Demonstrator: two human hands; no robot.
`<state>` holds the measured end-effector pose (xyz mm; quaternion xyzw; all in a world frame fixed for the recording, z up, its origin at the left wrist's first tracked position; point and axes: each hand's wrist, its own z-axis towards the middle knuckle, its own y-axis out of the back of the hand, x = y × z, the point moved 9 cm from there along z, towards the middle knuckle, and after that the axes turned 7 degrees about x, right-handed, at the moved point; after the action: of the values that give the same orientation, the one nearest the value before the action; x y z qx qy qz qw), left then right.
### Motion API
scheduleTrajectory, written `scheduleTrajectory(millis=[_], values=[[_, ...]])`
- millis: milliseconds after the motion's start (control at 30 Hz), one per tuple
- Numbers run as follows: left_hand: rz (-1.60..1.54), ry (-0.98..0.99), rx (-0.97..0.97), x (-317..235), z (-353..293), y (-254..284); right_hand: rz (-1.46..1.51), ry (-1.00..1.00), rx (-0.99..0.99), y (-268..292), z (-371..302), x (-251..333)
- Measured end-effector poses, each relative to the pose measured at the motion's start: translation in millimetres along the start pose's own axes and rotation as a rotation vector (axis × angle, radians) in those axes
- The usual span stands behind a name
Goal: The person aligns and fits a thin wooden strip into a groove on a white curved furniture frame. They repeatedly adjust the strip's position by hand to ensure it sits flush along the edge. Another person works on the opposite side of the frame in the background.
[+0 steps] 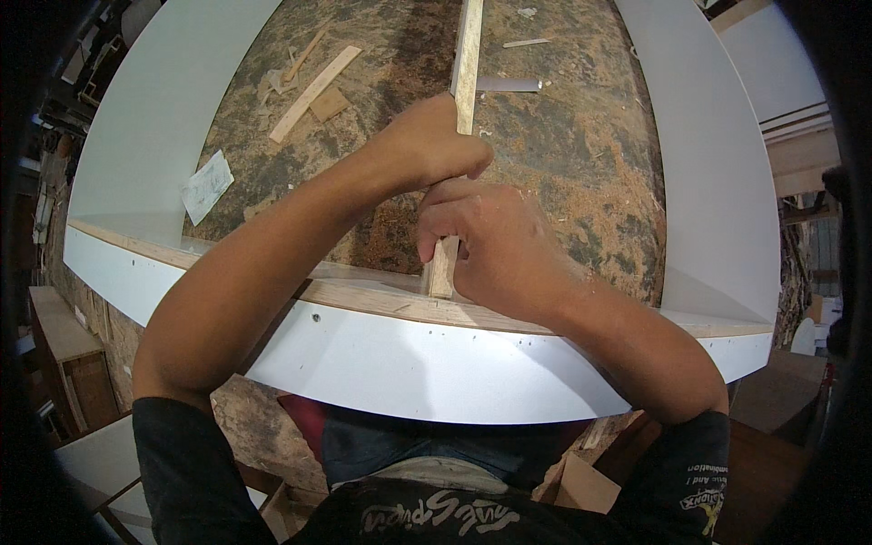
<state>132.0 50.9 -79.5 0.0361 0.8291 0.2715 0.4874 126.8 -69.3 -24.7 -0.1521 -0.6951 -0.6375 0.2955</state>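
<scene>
Here, slim pale wooden bar (466, 73): running lengthwise away from wearer
Right hand (498, 238): gripping nearer end
Left hand (438, 141): gripping beyond

Wooden strip (466, 73), part behind the fingers (431, 234), far end beyond the upper edge.

The left hand (443, 141) closes around a long, narrow, pale wooden bar (467, 64); the right hand (500, 245) grips it just nearer its end, beside a white, wood-edged front panel (454, 363). White side panels (704, 163) flank a mottled brown, sawdust-strewn surface (581, 182) bearing a flat, light wooden strip (315, 94) and crumpled white paper (207, 186).
</scene>
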Motion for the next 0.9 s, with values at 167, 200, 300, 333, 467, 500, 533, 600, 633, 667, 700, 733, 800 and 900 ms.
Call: scheduleTrajectory(millis=[167, 200, 300, 333, 467, 500, 533, 600, 633, 667, 700, 733, 800, 900], values=[[-0.019, -0.042, -0.141, -4.5, -3.2, 9.0, 0.014, 0.0, -0.001, 2.5, -0.7, 1.1], [-0.003, -0.025, -0.1, -3.6, -2.0, 5.5, 0.012, -0.004, -0.004, 2.9, -1.3, 1.4], [0.029, 0.013, -0.018, -3.0, -0.9, 0.9, -0.001, -0.004, 0.004, 2.5, -0.7, 2.0], [0.029, 0.015, -0.017, -3.8, -1.3, 1.8, -0.008, 0.001, 0.007, 2.2, -0.4, 2.3], [0.014, 0.039, -0.011, -3.4, -3.9, 2.3, 0.017, 0.012, -0.002, 3.1, 0.2, 2.2], [0.008, 0.038, -0.011, -3.1, -3.9, 2.0, 0.016, 0.002, 0.005, 2.5, -0.1, 1.5], [0.004, 0.038, -0.01, -2.4, -3.7, 1.2, 0.016, -0.008, 0.013, 2.0, -0.3, 0.9], [-0.015, 0.011, -0.052, -2.3, -2.8, 2.4, 0.012, -0.001, 0.01, 2.6, -0.5, 2.3], [-0.03, -0.016, -0.096, -3.2, -2.7, 4.1, 0.006, -0.004, 0.013, 2.5, -0.6, 2.4], [-0.045, -0.042, -0.139, -4.0, -2.9, 6.1, 0.013, -0.006, 0.013, 2.6, -0.6, 2.3], [-0.041, -0.035, -0.141, -2.3, -2.3, 5.3, 0.016, -0.016, 0.019, 2.0, -0.6, 1.7], [-0.037, -0.027, -0.142, -1.0, -2.0, 4.8, 0.019, -0.022, 0.022, 1.6, -0.5, 1.2], [-0.03, -0.032, -0.143, -1.5, -2.5, 4.8, 0.009, -0.031, 0.031, 0.4, -0.9, 0.3], [-0.016, -0.033, -0.091, -4.7, -3.4, 4.6, 0.004, -0.012, 0.009, 1.5, -1.4, 1.4]])
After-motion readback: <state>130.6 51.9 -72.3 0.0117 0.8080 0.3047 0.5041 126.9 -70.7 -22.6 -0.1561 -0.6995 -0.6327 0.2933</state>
